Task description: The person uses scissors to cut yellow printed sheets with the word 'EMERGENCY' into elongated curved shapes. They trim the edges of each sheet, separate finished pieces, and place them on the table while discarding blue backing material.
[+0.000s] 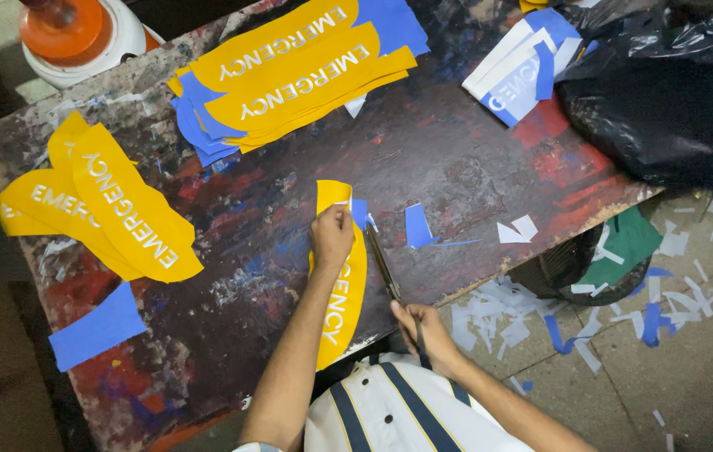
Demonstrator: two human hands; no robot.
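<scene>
right hand (pixel 423 328) grips scissors (pixel 385 264) | left hand (pixel 333 237) pins yellow sticker (pixel 341 305)

The light is soft and a bit dim, like a room lamp up above. The dark, paint-stained wooden table (pixel 457 159) shines a little near its middle. The crinkly black plastic bag (pixel 666 92) has small white gleams on its folds. The curved yellow stickers with white letters (pixel 298 71) look bright and clear. Shadows are weak, with a thin one beside the left hand (pixel 333 236) and a dark patch under the table edge. The far left side is very dark and hard to see. The picture is mostly sharp. The corners look a little stretched, and the orange and white round thing (pixel 72 33) is slightly fuzzy.
</scene>
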